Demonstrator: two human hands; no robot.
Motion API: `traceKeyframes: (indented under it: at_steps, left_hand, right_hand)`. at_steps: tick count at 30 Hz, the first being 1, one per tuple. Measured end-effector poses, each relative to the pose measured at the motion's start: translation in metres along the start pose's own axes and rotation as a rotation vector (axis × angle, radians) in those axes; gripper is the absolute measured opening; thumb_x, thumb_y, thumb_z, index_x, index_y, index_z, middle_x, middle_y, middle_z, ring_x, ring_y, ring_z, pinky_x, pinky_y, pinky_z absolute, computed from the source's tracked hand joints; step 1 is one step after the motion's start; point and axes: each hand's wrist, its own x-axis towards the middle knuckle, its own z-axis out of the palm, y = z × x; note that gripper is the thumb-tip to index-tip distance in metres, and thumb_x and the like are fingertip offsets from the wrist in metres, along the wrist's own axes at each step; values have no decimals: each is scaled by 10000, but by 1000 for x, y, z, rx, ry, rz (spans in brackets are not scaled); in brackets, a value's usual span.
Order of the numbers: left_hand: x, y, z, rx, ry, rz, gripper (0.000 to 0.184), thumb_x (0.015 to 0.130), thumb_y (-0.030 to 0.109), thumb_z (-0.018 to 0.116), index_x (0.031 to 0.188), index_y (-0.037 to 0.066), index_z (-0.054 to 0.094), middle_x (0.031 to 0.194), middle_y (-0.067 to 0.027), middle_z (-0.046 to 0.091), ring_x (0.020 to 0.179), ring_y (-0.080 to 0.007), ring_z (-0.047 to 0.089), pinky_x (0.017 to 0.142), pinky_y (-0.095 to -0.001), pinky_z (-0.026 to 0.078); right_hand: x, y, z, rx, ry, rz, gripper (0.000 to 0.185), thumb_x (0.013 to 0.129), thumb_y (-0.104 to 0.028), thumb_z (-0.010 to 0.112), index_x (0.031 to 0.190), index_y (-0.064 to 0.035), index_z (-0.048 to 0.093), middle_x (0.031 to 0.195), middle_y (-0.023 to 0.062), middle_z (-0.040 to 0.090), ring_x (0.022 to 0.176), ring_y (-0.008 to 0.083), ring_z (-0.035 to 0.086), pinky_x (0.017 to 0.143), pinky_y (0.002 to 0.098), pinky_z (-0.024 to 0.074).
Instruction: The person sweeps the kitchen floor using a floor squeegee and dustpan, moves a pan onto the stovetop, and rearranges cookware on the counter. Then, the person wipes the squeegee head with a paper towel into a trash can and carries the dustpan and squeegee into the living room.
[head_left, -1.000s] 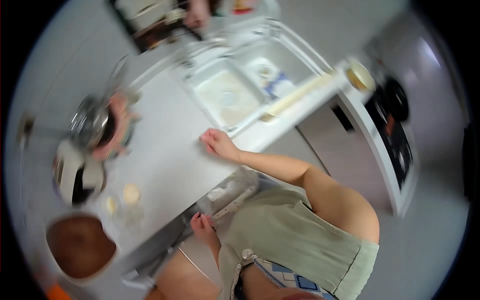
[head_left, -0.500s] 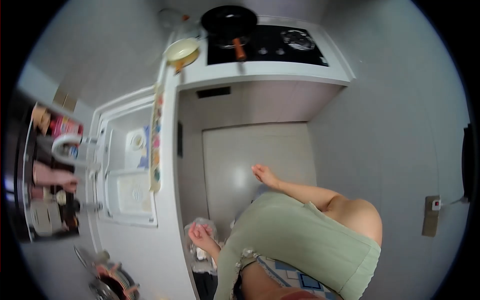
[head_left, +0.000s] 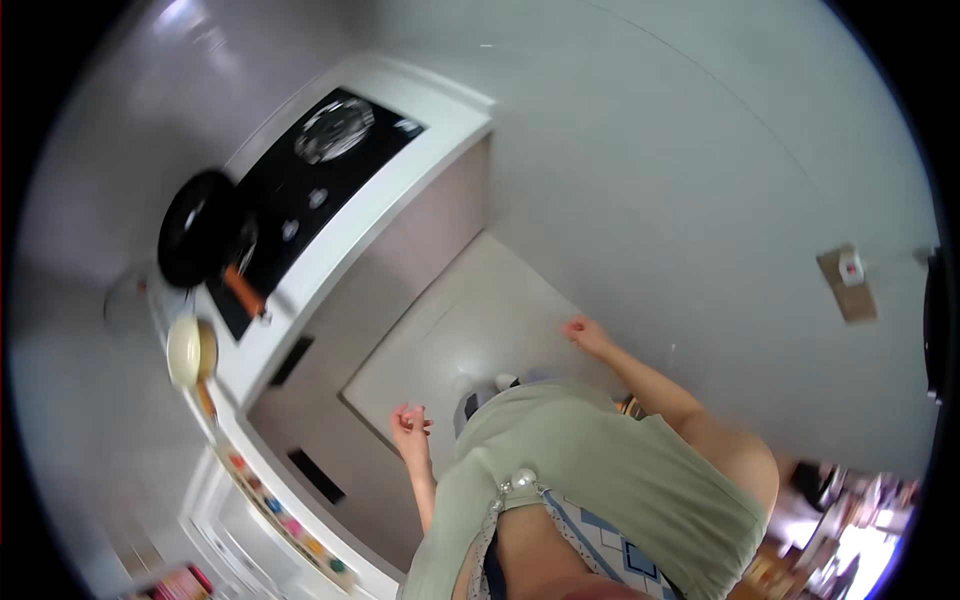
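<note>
My left hand (head_left: 411,428) hangs in the air over the floor, near the lower cabinet front, its fingers loosely curled and somewhat apart with nothing in them. On the other side, my right hand (head_left: 587,336) is raised in front of the grey wall, its fingers bent together; whether anything small is inside them is hidden. Neither hand touches the counter. The nearest surfaces are the pale floor (head_left: 470,310) below both hands and the cabinet doors (head_left: 370,280).
A black pan (head_left: 200,228) with a wooden handle sits on the black stove (head_left: 300,190). Beside it is a cream pan (head_left: 186,353). The sink (head_left: 240,525) is at lower left. A wall socket (head_left: 848,283) is at right, with cluttered shelves below it.
The view has swung from the sink and counter to the stove and wall. My right hand has moved away from the counter, and my left hand no longer appears over the plastic bag.
</note>
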Motion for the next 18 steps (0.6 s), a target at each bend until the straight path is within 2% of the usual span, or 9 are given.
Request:
traceKeyframes:
  at_steps: [4, 9, 14, 18]
  left_hand:
    - [87, 15, 15, 295, -347, -21, 314, 781, 191, 583, 1031, 55, 451, 796, -14, 513, 626, -109, 548, 512, -220, 380]
    - [196, 57, 59, 670, -709, 58, 320, 780, 206, 590, 1023, 48, 453, 806, -35, 513, 608, -113, 534, 502, -215, 370]
    - [248, 84, 132, 903, -1027, 245, 325, 779, 209, 596, 1004, 15, 464, 796, -52, 521, 580, -110, 518, 478, -218, 380]
    - [226, 78, 204, 1051, -1290, 317, 339, 779, 206, 596, 1009, 1, 456, 797, -60, 517, 569, -118, 520, 490, -233, 414]
  right_hand:
    - [-61, 66, -4, 175, 289, 396, 232, 751, -294, 602, 744, -68, 554, 649, 15, 557, 507, 94, 490, 445, 236, 400]
    - [-150, 105, 54, 556, 720, 766, 232, 732, -280, 602, 748, -52, 559, 651, 36, 560, 519, 104, 502, 446, 245, 408]
    - [-223, 119, 152, 804, 960, 945, 256, 723, -288, 606, 778, -41, 570, 652, 47, 561, 523, 114, 507, 454, 251, 421]
    - [-259, 114, 211, 908, 1041, 1041, 287, 711, -297, 617, 799, -27, 579, 661, 55, 569, 536, 122, 521, 470, 257, 441]
